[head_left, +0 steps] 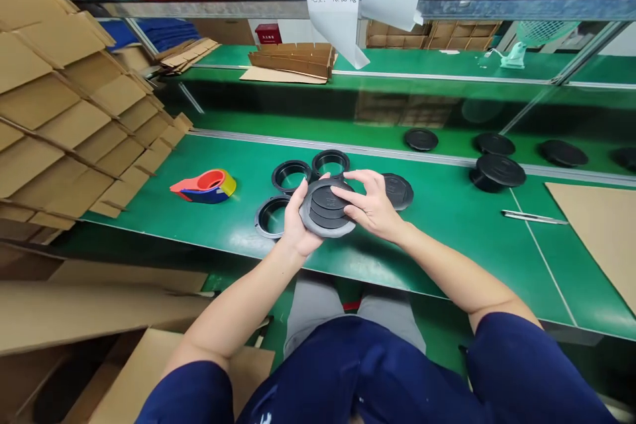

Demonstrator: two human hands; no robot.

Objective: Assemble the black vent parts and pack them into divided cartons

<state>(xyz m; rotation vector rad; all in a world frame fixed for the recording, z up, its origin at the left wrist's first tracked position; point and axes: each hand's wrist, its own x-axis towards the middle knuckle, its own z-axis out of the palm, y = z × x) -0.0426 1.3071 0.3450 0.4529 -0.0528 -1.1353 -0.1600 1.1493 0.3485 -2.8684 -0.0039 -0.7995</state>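
Note:
My left hand (297, 222) is wrapped round the side of a round black plastic lid (328, 205) with a stepped top and a wide greyish rim. The fingers of my right hand (370, 205) are curled against the lid's top and right side. Part of the lid's far edge is hidden by them. Just beyond and to the left are three open black rings: one ring (273, 199) near my left wrist, another ring (292, 162) behind it, and a third ring (330, 153) farthest back. A flat black disc (400, 192) lies partly behind my right hand.
A tape dispenser (206, 187) lies left on the green bench (238, 146). Cardboard dividers (64, 99) crowd the left side. At right are a black cap (497, 173), a utility knife (534, 217) and a cardboard sheet (603, 232). More black caps sit on the conveyor belt (298, 106) behind.

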